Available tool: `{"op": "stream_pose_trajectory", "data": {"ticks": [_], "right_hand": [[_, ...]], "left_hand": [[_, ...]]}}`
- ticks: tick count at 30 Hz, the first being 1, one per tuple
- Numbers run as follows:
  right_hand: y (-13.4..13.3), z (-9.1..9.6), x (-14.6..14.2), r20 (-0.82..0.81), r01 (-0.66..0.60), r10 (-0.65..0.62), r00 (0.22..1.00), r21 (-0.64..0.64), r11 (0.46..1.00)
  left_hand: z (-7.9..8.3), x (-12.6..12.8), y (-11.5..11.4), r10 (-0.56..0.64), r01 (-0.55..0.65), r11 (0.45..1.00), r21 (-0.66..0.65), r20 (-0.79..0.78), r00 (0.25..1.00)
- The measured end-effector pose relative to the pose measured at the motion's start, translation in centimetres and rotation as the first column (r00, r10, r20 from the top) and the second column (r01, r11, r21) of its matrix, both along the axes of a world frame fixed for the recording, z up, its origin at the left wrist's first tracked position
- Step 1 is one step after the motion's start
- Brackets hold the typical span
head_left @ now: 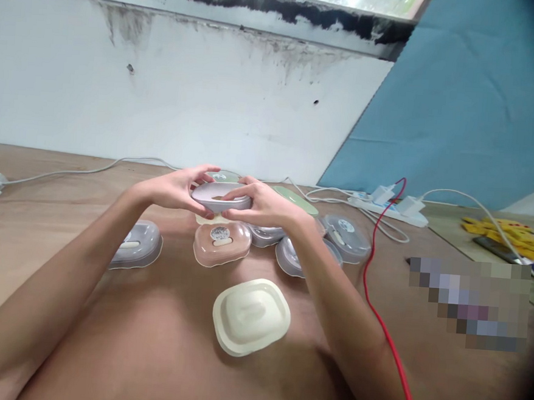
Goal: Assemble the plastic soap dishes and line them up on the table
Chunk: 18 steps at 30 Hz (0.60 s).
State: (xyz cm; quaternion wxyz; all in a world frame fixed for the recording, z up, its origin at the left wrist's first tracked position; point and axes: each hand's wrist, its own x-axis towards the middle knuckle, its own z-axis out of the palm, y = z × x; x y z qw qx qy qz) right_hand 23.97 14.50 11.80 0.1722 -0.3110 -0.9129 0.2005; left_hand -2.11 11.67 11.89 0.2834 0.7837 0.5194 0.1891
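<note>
Held up over the table between both hands is a pale lilac-grey oval dish [203,197], like a small soap dish. My left hand [183,188] grips its left end, thumb below and fingers above. At the other end my right hand [266,205] closes on it, with fingers reaching across the top. Just below the hands lies a pink oval box [221,253] with a clear cover and a round label. Nearer to me a cream dish [252,318] rests on the table. The underside of the held dish is partly hidden by fingers.
A grey covered box [145,246] lies by my left forearm. Grey boxes [346,237] and a green lid [297,201] sit around my right wrist. A red cable [368,280] runs past my right arm from a white power strip [412,213]. A white wall [186,103] stands behind.
</note>
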Motion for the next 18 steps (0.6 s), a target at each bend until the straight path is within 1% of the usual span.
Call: {"op": "stream_pose_trajectory", "data": {"ticks": [2, 4, 5, 8, 9, 10, 12, 14, 16, 18], "right_hand": [[0.4, -0.5, -0.1, 0.003, 0.038, -0.038, 0.999, 0.037, 0.999], [0.8, -0.7, 0.1, -0.009, 0.111, -0.11, 0.994, 0.083, 0.99], [1.1, -0.8, 0.2, -0.013, 0.174, -0.174, 0.985, 0.103, 0.979], [1.8, -1.0, 0.6, 0.044, 0.38, -0.389, 0.92, 0.135, 0.915], [2.0, -1.3, 0.8, 0.088, 0.42, -0.436, 0.896, 0.153, 0.895], [2.2, -1.5, 0.9, 0.134, 0.437, -0.462, 0.877, 0.177, 0.882], [2.4, -2.1, 1.0, 0.209, 0.422, -0.467, 0.859, 0.225, 0.878], [2.5, -2.4, 1.2, 0.245, 0.394, -0.449, 0.86, 0.243, 0.887], [2.4, -2.2, 1.4, 0.225, 0.362, -0.405, 0.887, 0.207, 0.909], [2.1, -1.5, 1.6, 0.142, 0.284, -0.298, 0.944, 0.112, 0.952]], "left_hand": [[-0.8, -0.4, 0.8, 0.054, -0.053, 0.999, 0.01, -0.045, 0.998], [-1.2, -0.8, 1.3, 0.071, -0.077, 0.997, -0.029, -0.163, 0.984], [-1.3, -0.9, 1.3, 0.07, -0.089, 0.994, -0.069, -0.242, 0.968], [-1.0, -0.2, 0.7, 0.082, -0.172, 0.972, -0.161, -0.453, 0.888], [-0.9, 0.5, 0.2, 0.08, -0.187, 0.967, -0.172, -0.491, 0.867], [-0.8, 1.3, -0.3, 0.059, -0.176, 0.967, -0.185, -0.508, 0.859], [-1.0, 3.4, -1.4, -0.024, -0.095, 0.972, -0.215, -0.493, 0.87], [-1.5, 5.3, -2.2, -0.093, -0.002, 0.979, -0.203, -0.453, 0.886], [-1.8, 6.5, -2.6, -0.11, 0.04, 0.986, -0.164, -0.442, 0.89], [-1.5, 6.6, -2.6, -0.118, 0.061, 0.988, -0.142, -0.438, 0.891]]}}
